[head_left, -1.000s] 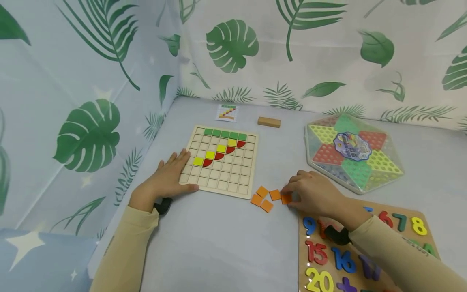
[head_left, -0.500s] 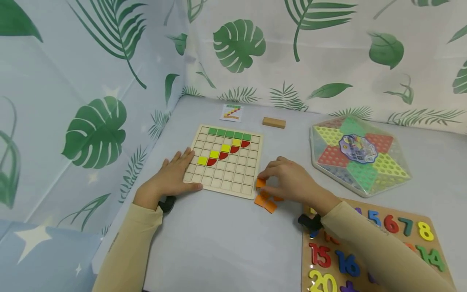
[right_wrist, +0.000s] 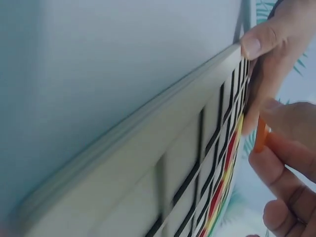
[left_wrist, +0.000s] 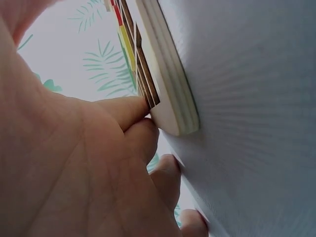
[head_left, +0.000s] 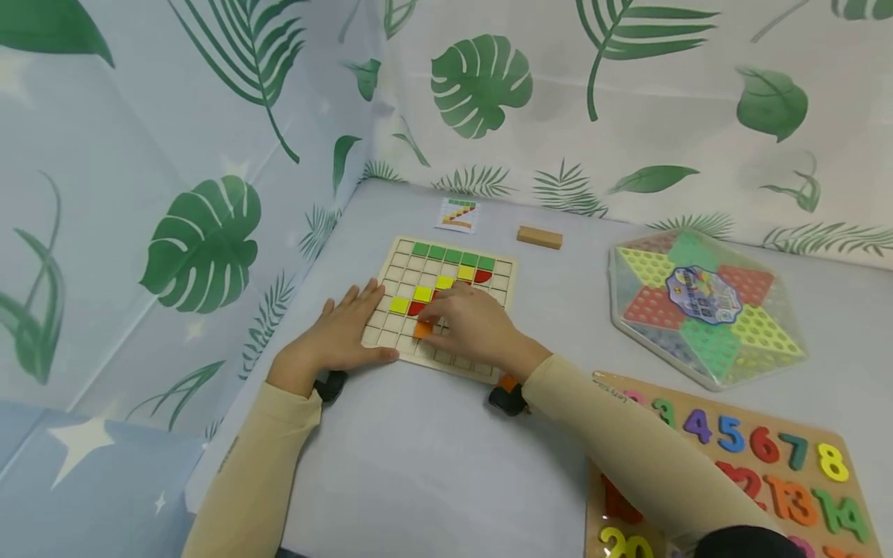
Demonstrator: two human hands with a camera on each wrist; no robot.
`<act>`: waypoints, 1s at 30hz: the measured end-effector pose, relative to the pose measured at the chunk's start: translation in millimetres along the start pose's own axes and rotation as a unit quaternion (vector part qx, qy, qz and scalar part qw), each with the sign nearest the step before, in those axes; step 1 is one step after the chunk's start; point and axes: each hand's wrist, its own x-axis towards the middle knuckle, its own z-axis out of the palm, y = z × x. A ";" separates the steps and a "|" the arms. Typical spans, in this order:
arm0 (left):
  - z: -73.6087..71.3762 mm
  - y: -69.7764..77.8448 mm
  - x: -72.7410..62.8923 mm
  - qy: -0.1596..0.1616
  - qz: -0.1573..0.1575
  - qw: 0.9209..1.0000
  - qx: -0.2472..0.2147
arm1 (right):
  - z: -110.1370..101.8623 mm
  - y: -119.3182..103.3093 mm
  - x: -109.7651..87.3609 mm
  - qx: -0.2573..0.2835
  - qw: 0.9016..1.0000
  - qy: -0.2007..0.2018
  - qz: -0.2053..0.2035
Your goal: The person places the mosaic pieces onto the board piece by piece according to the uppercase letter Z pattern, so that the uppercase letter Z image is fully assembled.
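Note:
A wooden grid board (head_left: 504,294) lies on the table, carrying a row of green square tiles (head_left: 453,256) and a diagonal of yellow squares (head_left: 422,294) and red quarter-round tiles (head_left: 483,276). My right hand (head_left: 474,322) pinches an orange square tile (head_left: 422,330) over the lower left cells. In the right wrist view the orange tile (right_wrist: 260,133) is edge-on between thumb and fingers, apart from the board. My left hand (head_left: 342,333) rests at the board's left side, fingers extended and thumb at its near edge. My right wrist hides most of the loose orange tiles (head_left: 508,383).
Behind the board lie a small pattern card (head_left: 458,215) and a wooden block (head_left: 539,237). A hexagonal star-patterned game board (head_left: 705,306) lies to the right. Nearer, my right forearm crosses a number puzzle board (head_left: 788,434). Leaf-printed cloth walls stand behind and left.
My right hand took an orange tile from the loose group right of the grid board and carried it left over the board. The left hand stays at the board's edge. The head view shifted slightly.

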 end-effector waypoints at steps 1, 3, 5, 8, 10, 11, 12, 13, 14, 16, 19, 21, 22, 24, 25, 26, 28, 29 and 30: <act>-0.4 -0.1 -0.1 0.001 0.003 1.000 0.001 | 1.9 -3.2 5.3 -0.001 1.000 0.002 0.001; -0.9 -0.4 -0.7 0.001 0.006 1.000 0.000 | 6.5 -9.0 15.2 -0.005 1.000 0.002 0.003; -1.0 -0.9 -1.4 0.001 0.010 1.000 -0.002 | 11.7 -13.7 24.2 -0.010 1.000 0.001 0.007; -0.8 -1.8 -2.0 0.003 0.014 1.000 -0.006 | 18.7 -18.6 33.9 -0.023 1.000 -0.006 0.015; -0.2 -2.6 -1.7 0.002 0.014 1.000 -0.008 | 22.0 -20.6 38.1 -0.033 0.999 -0.012 0.019; 0.1 -3.0 -1.4 0.001 0.014 1.000 -0.008 | 23.0 -21.3 39.4 -0.038 0.999 -0.014 0.020; 0.2 -3.1 -1.2 0.001 0.014 1.000 -0.008 | 23.8 -21.8 40.5 -0.044 0.999 -0.015 0.021; 0.4 -3.1 -1.0 0.000 0.014 1.000 -0.009 | 24.1 -22.2 41.4 -0.049 0.998 -0.015 0.021; 0.5 -3.2 -0.9 0.001 0.014 1.000 -0.010 | 24.0 -22.7 42.0 -0.052 0.998 -0.015 0.020; 0.2 -2.9 -0.9 0.003 0.015 1.000 -0.012 | 23.5 -23.2 43.2 -0.055 0.998 -0.014 0.022; -0.3 -2.6 -1.2 0.005 0.014 1.000 -0.012 | 22.8 -23.7 44.8 -0.055 0.998 -0.014 0.024; -0.8 -2.4 -1.8 0.006 0.014 1.000 -0.011 | 22.9 -23.8 45.5 -0.051 0.998 -0.016 0.024; -1.0 -2.2 -2.1 0.005 0.014 1.000 -0.011 | 23.0 -23.7 45.8 -0.049 0.998 -0.016 0.023; -1.5 -2.2 -3.0 0.005 0.014 1.000 -0.011 | 23.4 -23.6 46.0 -0.045 0.999 -0.017 0.022; -1.3 -2.3 -2.7 0.005 0.015 1.000 -0.010 | 23.7 -23.5 46.0 -0.043 0.999 -0.018 0.021; -1.2 -2.3 -2.7 0.005 0.015 1.000 -0.010 | 23.8 -23.4 45.9 -0.042 0.999 -0.018 0.022; -1.1 -2.1 -2.3 0.005 0.014 1.000 -0.009 | 23.8 -23.2 45.6 -0.041 0.999 -0.017 0.022; -1.0 -2.1 -2.0 0.006 0.014 1.000 -0.008 | 23.8 -23.1 45.5 -0.041 0.999 -0.016 0.022; -0.8 -2.1 -1.6 0.006 0.014 1.000 -0.009 | 23.6 -23.0 45.4 -0.039 0.999 -0.016 0.021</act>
